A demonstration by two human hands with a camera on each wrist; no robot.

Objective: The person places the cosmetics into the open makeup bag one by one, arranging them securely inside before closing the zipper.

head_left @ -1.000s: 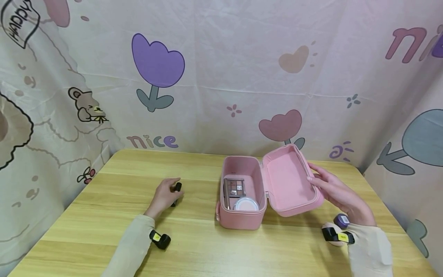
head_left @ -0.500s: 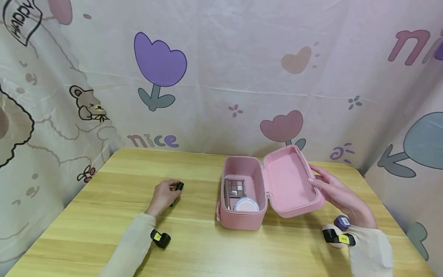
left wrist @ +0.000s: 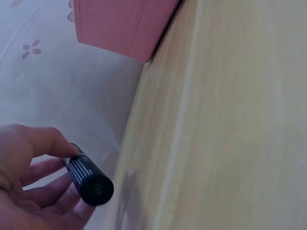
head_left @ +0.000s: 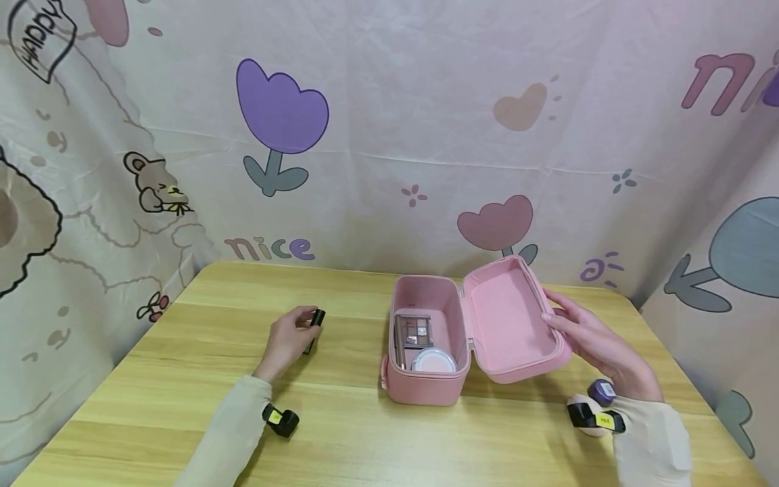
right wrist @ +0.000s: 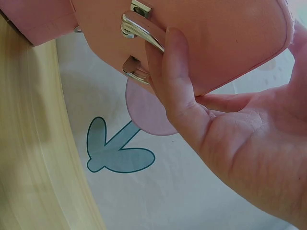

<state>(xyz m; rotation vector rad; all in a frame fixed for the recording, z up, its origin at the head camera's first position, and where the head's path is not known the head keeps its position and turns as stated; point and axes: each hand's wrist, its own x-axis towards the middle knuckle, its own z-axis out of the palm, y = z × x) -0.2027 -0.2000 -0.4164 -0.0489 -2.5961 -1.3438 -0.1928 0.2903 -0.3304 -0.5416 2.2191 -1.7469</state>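
In the head view my left hand pinches a black cosmetic tube left of the pink case. The left wrist view shows the tube between thumb and fingers, its round end toward the camera and pale print on its side. The pink makeup case stands with its lid swung to the right. Inside lie an eyeshadow palette, a slim brown stick and a round white-topped compact. My right hand holds the lid's outer edge, fingers by a metal-ended handle.
Near my right wrist a small purple-lidded jar sits on the wooden table. A pale rounded thing beside it is partly hidden by the wrist camera. A printed cloth hangs behind the table.
My left hand has shifted slightly away from me, and the black tube has gone with it, standing more upright. The right hand and lid have stayed almost still.
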